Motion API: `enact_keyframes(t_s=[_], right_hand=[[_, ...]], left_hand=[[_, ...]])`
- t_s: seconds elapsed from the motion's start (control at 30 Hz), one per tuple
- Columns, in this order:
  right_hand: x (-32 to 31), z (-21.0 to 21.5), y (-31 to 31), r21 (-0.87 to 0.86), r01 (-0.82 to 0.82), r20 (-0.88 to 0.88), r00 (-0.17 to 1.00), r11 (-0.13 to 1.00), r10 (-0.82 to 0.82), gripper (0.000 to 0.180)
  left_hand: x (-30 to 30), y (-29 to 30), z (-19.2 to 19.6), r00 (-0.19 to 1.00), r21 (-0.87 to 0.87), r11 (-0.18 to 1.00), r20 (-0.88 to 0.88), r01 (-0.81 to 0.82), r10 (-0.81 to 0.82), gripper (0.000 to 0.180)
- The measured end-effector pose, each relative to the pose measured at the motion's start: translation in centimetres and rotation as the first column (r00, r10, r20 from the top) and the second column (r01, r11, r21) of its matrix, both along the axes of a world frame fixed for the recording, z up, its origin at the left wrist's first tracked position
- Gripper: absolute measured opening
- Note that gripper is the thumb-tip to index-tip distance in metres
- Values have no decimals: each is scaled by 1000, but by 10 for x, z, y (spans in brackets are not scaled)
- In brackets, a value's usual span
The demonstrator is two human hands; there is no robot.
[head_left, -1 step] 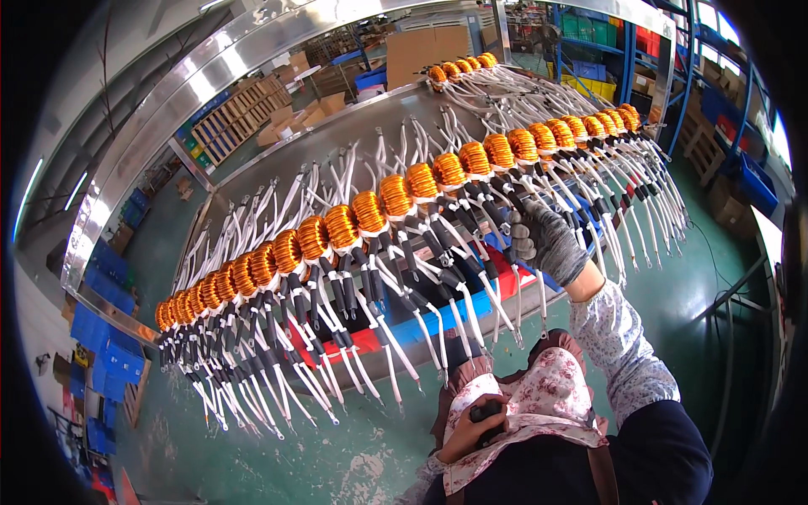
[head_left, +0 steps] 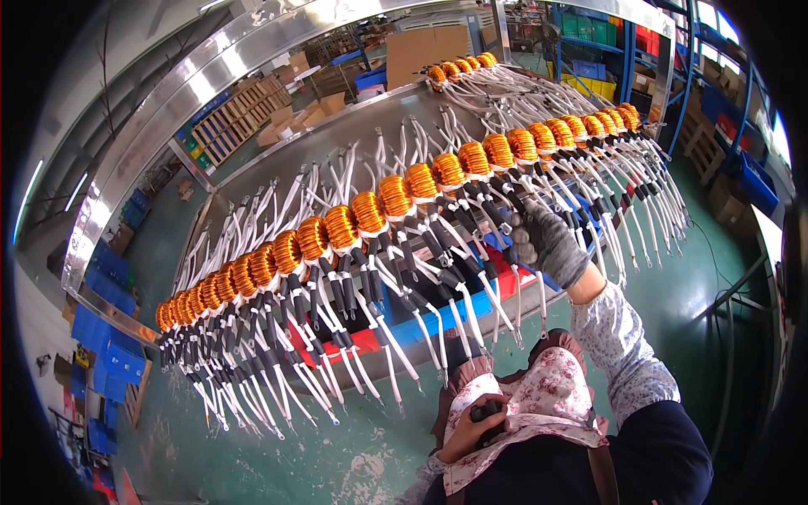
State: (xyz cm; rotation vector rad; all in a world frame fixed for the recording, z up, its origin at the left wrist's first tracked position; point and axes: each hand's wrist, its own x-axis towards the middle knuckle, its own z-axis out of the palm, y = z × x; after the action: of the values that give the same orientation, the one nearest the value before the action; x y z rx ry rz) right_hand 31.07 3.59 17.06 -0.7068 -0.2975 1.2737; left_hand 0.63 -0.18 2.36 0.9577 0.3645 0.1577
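Observation:
A long row of toroidal coils [head_left: 368, 212] wound with copper-coloured wire runs across a metal table. White leads [head_left: 454, 324] with metal lugs and black sleeves hang over its near edge. My right hand [head_left: 549, 246], in a grey glove, is among these leads right of the middle. Its fingers are closed around a black-sleeved lead [head_left: 515, 200] below one coil. Low in front of my apron, my bare left hand [head_left: 473, 433] is curled around small black pieces [head_left: 486, 412]. They look like short lengths of black sleeving, but the fingers partly cover them.
More coils [head_left: 461, 66] stand at the table's far end. Red and blue bins [head_left: 480, 310] sit beneath the hanging leads. A shiny metal frame [head_left: 210, 71] arches over the table. Behind are a wooden pallet [head_left: 241, 118], cartons and blue shelving [head_left: 627, 63].

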Motion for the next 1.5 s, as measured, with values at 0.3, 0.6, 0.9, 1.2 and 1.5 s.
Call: enact_keyframes(t_s=[0.3, 0.6, 0.9, 1.2, 1.5], right_hand=[[2, -30, 4, -32, 15, 133, 991, 999, -11, 38], [13, -23, -5, -69, 136, 297, 949, 988, -110, 35], [24, -32, -53, -12, 267, 469, 853, 964, -230, 32], [-101, -34, -123, -83, 130, 967, 249, 988, 48, 36], [-97, -15, -113, -103, 238, 673, 731, 966, -109, 30]], left_hand=[[6, -5, -5, 997, -212, 977, 78, 6, 11, 32], [13, -3, 15, 998, -170, 985, -50, -40, 32, 34], [19, 6, 37, 991, -122, 991, -131, -56, 40, 26], [54, 27, 81, 985, 151, 979, 128, -136, 117, 43], [55, 20, 79, 987, 374, 918, 128, -135, 93, 58]])
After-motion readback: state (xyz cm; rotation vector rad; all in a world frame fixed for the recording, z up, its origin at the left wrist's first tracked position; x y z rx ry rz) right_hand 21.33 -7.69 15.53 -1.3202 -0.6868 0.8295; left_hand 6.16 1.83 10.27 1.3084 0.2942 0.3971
